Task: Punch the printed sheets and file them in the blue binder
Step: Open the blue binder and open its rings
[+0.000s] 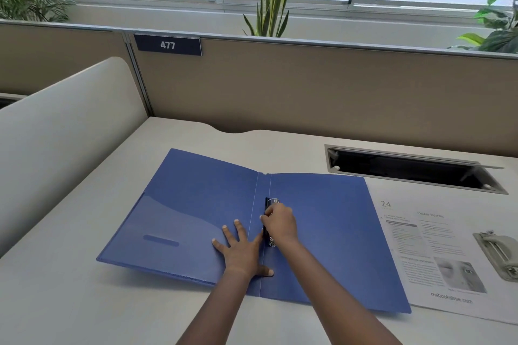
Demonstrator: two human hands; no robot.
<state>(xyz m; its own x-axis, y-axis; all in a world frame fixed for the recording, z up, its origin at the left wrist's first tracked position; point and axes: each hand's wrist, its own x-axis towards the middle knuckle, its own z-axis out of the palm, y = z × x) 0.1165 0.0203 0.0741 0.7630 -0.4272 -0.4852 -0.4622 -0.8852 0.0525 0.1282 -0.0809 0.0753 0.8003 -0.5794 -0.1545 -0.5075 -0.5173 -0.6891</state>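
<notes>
Open blue binder [322,232] flat, right edge overlapping printed sheets [437,255]

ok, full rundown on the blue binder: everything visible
The binder lies open and flat on the desk, inside facing up. It looks like thin blue plastic, with a translucent pocket on the left cover and two fold lines at the spine. A dark ring mechanism with metal parts runs along the spine. No sheets are filed in it. The left hand presses flat on the left cover; the right hand grips the mechanism. Its right edge overlaps the printed sheet.
</notes>
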